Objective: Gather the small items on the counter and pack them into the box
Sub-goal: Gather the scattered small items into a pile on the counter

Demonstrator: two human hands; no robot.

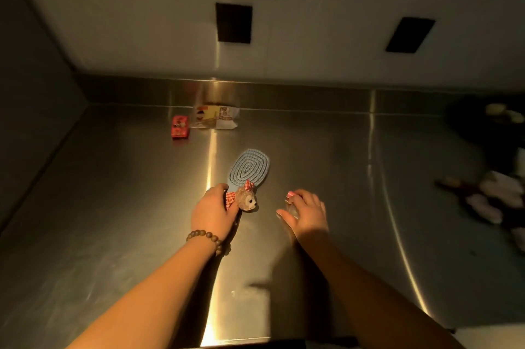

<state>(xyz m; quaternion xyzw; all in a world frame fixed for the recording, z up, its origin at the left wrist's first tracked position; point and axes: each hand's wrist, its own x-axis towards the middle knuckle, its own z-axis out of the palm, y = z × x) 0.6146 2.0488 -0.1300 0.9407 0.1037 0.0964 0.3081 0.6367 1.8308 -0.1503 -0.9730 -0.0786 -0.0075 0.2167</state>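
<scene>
On the steel counter (113, 206) lies a blue hairbrush (249, 168), head pointing away from me. My left hand (213, 210), with a bead bracelet on the wrist, is closed around the brush's handle, where a small plush bear head (248, 199) with red checked bows sits. My right hand (306, 212) hovers just to the right with curled fingers over a small clear item with a pink tip (291, 195); whether it grips it is unclear. A small red packet (180, 127) and a white printed snack bag (215, 117) lie near the back wall. No box is in view.
A dark heap with pale round items (500, 115) and a dark plush toy with pink parts (488, 198) sit at the counter's right end. Walls close in the counter at the back and left. Two black rectangles (233, 22) are on the back wall.
</scene>
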